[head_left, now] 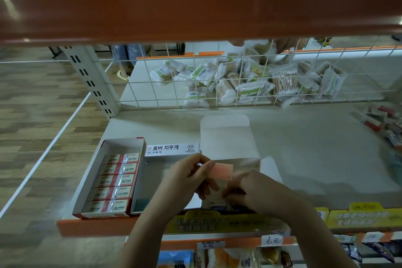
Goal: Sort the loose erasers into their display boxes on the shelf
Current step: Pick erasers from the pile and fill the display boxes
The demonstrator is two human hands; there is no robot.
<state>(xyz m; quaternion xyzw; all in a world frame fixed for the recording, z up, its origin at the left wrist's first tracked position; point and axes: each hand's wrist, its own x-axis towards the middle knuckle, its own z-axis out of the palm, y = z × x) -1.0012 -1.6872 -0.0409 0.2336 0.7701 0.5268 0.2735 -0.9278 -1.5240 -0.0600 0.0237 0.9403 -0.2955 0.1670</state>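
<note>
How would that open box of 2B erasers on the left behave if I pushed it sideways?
The display box would probably slide flat rather than tip: it sits low and wide. Five erasers fill only its front part, so it may pivot. Its thin card walls could flex.

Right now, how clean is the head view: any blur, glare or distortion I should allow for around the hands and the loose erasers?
Head view: wide-angle bend curves the upper shelf and the floor lines; the left hand, right hand and pink eraser are slightly motion-soft; the loose erasers at far right smear badly; the left display box reads sharp; a small glare streak top left.
</note>
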